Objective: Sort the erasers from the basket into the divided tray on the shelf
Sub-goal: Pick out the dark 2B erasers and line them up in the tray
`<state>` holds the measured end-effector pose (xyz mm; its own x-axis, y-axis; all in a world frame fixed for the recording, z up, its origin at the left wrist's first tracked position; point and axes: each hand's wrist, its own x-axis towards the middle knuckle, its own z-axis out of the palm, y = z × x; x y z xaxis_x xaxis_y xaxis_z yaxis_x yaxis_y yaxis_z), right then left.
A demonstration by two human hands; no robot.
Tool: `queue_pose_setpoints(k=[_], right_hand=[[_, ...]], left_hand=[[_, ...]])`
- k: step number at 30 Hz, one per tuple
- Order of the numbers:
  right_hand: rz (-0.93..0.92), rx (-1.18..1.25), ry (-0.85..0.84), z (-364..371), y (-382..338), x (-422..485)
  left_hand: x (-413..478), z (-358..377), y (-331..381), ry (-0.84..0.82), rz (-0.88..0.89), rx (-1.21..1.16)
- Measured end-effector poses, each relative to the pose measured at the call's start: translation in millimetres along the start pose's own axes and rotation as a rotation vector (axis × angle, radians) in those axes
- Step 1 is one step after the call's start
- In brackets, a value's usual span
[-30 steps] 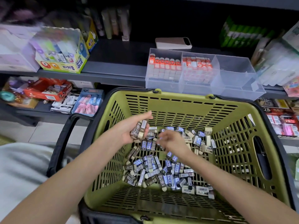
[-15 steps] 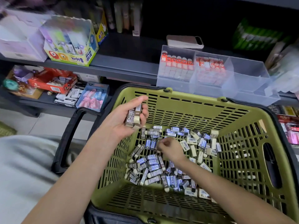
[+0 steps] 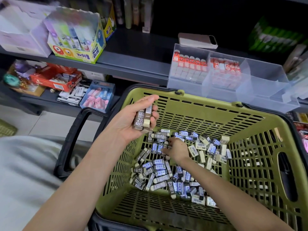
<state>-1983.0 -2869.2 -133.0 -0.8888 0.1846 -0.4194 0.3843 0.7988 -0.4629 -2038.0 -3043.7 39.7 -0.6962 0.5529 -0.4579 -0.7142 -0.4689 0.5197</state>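
A green plastic basket [image 3: 196,104] holds a heap of erasers [image 3: 160,170] in brown and blue sleeves. My left hand [image 3: 133,119] is raised over the basket's left wall, shut on a small stack of brown 2B erasers [image 3: 143,119]. My right hand [image 3: 176,149] reaches down into the heap, its fingers pinching an eraser among the pile. On the shelf behind the basket stands a clear divided tray [image 3: 266,90]; its left and middle compartments hold red-sleeved erasers [image 3: 190,64], and the right compartment has nothing in it.
A phone [image 3: 197,40] lies on the shelf behind the tray. A Power Glue display box [image 3: 76,37] and white boxes stand at the shelf's left. The lower shelf carries a box of pink erasers [image 3: 98,95] and red boxes. The basket's black handle [image 3: 73,140] hangs at left.
My left hand has lifted the brown erasers higher and to the left. My right hand has stayed low in the heap, picking among the erasers. The camera view has shifted left.
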Motion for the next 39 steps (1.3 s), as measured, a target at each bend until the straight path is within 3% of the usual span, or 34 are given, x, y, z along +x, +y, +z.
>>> queue_pose_setpoints(k=[9, 16, 21, 27, 32, 36, 39], right_hand=[[-0.109, -0.039, -0.126, -10, -6, 2], [-0.253, -0.014, -0.344, -9, -13, -4], [-0.325, -0.074, -0.237, 9, -5, -16], [-0.23, 0.166, -0.23, 2, 2, -20], [-0.009, 0.658, -0.179, -39, -6, -30], [-0.178, 1.103, 0.015, -93, -30, -46], [-0.284, 1.168, 0.135, -120, -51, -59]], left_hand=[[2, 3, -2, -0.019, -0.011, 0.041], [4, 5, -4, 0.009, -0.035, 0.078], [5, 4, -4, 0.03, -0.037, 0.071], [8, 3, -7, 0.081, -0.05, 0.084], [11, -1, -16, 0.214, -0.115, 0.298], [13, 4, -31, 0.195, -0.213, 0.581], [14, 14, -40, 0.05, -0.264, 0.553]])
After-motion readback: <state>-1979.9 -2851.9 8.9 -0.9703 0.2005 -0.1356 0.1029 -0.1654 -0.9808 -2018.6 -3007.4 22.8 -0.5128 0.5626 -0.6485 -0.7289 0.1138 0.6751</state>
